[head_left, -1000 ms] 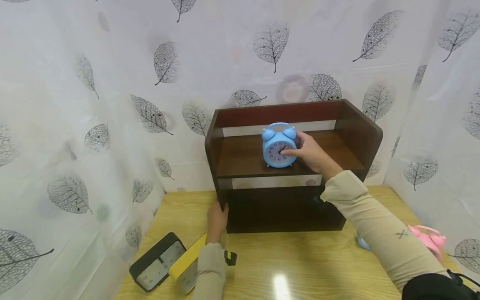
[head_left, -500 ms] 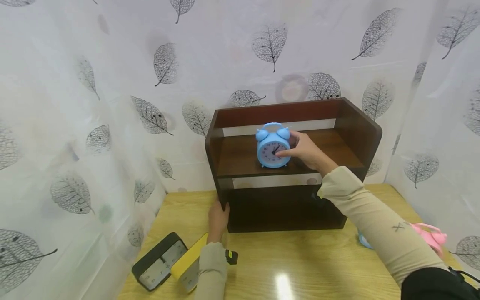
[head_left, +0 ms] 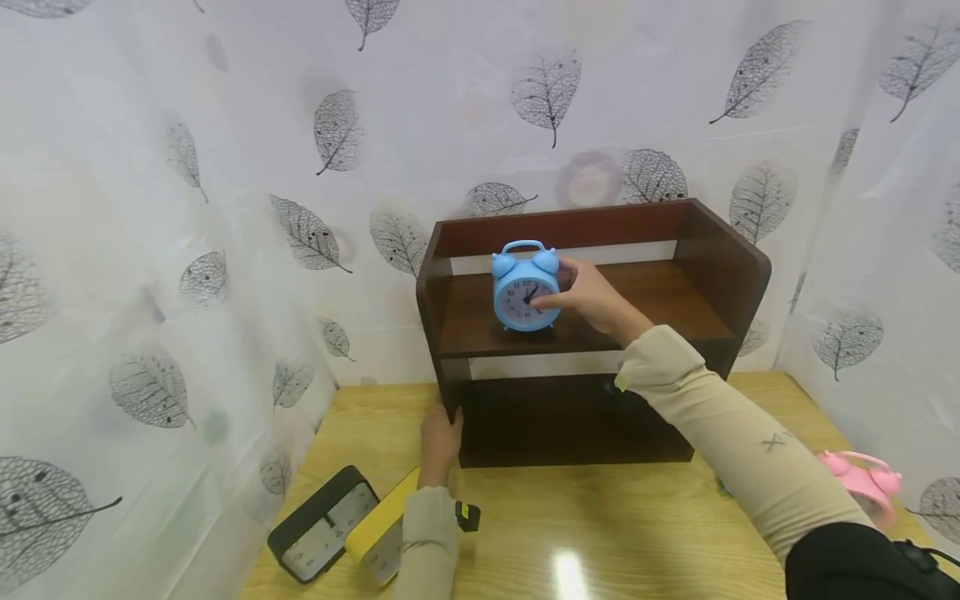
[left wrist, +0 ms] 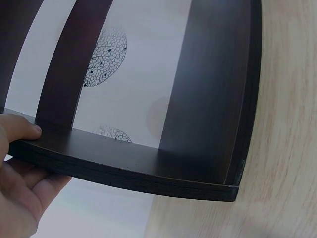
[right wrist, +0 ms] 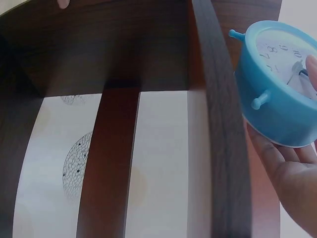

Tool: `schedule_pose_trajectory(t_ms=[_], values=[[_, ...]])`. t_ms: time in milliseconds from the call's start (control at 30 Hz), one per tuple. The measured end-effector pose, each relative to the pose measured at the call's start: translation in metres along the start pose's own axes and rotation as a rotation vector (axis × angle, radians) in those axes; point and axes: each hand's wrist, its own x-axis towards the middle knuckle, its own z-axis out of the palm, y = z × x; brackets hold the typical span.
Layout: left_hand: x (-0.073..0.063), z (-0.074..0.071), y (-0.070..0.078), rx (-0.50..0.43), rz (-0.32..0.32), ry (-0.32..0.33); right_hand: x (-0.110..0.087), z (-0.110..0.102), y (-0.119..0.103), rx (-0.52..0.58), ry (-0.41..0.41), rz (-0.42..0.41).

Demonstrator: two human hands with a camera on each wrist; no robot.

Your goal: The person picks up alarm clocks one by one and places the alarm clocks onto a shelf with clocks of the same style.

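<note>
In the head view a light blue twin-bell alarm clock [head_left: 517,304] is upright at the upper board of a dark brown shelf [head_left: 577,421], left of its middle. My right hand [head_left: 592,298] grips the clock from its right side, thumb across the dial and fingers behind; the right wrist view shows the same clock [right wrist: 282,111] beside the board's edge. Whether its feet touch the board I cannot tell. My left hand [head_left: 438,437] holds the shelf's left side panel low down. In the left wrist view that hand [left wrist: 20,183] has thumb and fingers on opposite faces of the panel.
On the wooden table [head_left: 525,533], a black-cased clock [head_left: 322,525] and a yellow-cased clock [head_left: 386,529] lie at the left. A pink twin-bell alarm clock [head_left: 862,483] stands at the right, with another bluish thing mostly hidden behind my right forearm. A leaf-patterned curtain [head_left: 450,100] hangs behind.
My right hand has moved the blue alarm clock leftward along the upper board. The left hand keeps its hold on the side panel.
</note>
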Motion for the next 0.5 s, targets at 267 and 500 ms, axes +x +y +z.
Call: schedule_pose_trajectory(t_ms=[267, 500], values=[[-0.001, 0.001, 0.0, -0.017, -0.021, -0.002, 0.012, 0.016, -0.01, 0.029, -0.051, -0.008], [0.0, 0.001, 0.0, -0.014, -0.035, -0.002, 0.025, 0.029, -0.015, 0.076, -0.046, -0.007]])
